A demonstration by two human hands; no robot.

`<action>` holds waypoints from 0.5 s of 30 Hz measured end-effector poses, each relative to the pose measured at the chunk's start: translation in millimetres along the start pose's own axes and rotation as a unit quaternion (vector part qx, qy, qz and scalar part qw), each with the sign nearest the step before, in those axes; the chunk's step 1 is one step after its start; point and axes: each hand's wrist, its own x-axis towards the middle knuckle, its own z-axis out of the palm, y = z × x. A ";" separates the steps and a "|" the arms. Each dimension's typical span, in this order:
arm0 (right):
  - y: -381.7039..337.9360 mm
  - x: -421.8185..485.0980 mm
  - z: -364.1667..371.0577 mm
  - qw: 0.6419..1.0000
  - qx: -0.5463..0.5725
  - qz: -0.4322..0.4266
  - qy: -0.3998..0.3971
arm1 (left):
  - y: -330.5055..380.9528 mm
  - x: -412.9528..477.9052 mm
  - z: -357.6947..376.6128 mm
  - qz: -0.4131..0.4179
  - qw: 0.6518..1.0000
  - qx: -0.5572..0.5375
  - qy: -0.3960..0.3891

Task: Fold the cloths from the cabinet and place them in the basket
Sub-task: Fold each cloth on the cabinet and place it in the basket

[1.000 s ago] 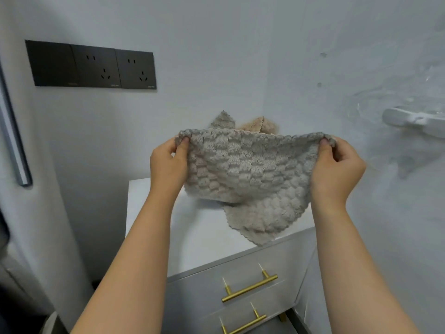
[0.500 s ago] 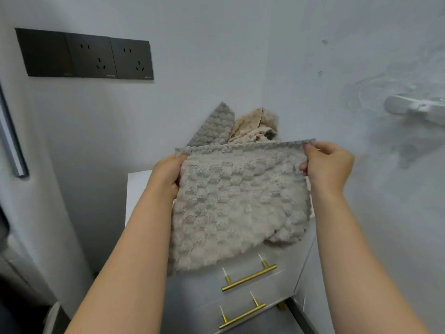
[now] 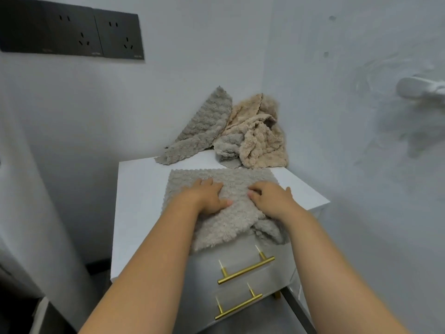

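On the cabinet (image 3: 139,189), your left hand (image 3: 207,197) presses the grey cloth (image 3: 226,174), fingers flat; your right hand (image 3: 272,197) curls its fingers into it.

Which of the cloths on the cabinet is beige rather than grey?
The crumpled cloth in the back right corner; the leaning cloth beside it and the flat cloth in front are grey.

One wide-angle camera, worn on the head, looks forward and down from just in front of the cabinet (image 3: 134,213), near enough that its top fills the middle. It faces the wall corner (image 3: 267,80) behind the cabinet's far edge; the drawer fronts (image 3: 240,261) show below the near edge.
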 end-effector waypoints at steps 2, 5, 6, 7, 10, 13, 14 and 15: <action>2.5 0.8 1.0 0.998 -0.029 0.019 0.055 | -4.6 5.7 6.0 -0.005 1.000 0.010 0.020; 5.1 -5.5 -5.7 0.982 0.000 0.075 0.174 | -10.9 9.5 11.3 0.001 0.997 -0.011 0.072; 6.2 -9.1 -8.4 0.976 0.026 0.095 0.196 | -11.3 9.5 12.5 -0.004 0.994 -0.015 0.105; 7.1 -13.4 -10.9 0.971 0.049 0.113 0.204 | -9.7 8.1 12.9 -0.014 0.989 -0.009 0.146; 10.2 -28.0 -15.7 0.965 0.066 0.142 0.212 | 0.7 2.2 10.0 -0.025 0.967 0.061 0.247; 13.0 -41.2 -11.1 0.964 0.073 0.185 0.174 | 16.0 -3.6 1.5 0.017 0.968 0.029 0.248; 13.5 -46.3 -9.7 0.964 0.080 0.209 0.142 | 20.1 -7.1 -1.2 0.035 0.974 0.003 0.222; 14.2 -50.8 -9.2 0.965 0.093 0.223 0.104 | 23.8 -11.0 -4.2 0.050 0.981 -0.017 0.185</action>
